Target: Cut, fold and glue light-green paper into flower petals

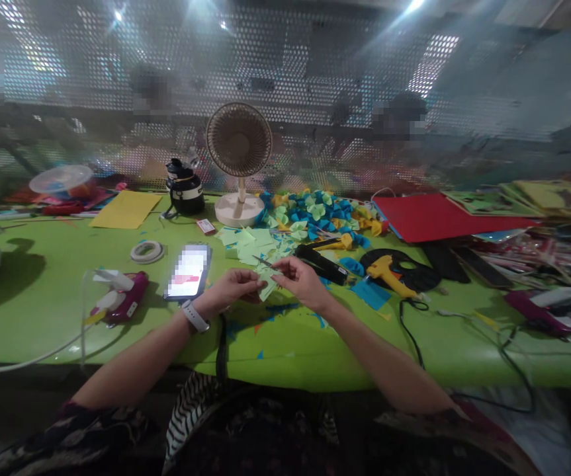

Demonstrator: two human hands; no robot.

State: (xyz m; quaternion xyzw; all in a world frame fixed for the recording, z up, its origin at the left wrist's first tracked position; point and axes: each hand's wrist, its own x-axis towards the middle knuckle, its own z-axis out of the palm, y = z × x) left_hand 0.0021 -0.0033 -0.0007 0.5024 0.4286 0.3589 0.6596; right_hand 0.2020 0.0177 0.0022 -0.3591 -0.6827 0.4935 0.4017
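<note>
Nearer the person than the desk fan (pixel 239 142), the left hand (pixel 243 288) and right hand (pixel 295 281) pinch a pale green paper piece (pixel 267 288); the smartphone (pixel 188 272) lies left of them.

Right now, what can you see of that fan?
The fan has a round, dark, finely ribbed grille, a pale stem and a wide round base, plastic by its look. It stands upright on the green table, facing the camera. Paper flowers crowd its base; no hand touches it. Whether it spins, I cannot tell.
</note>
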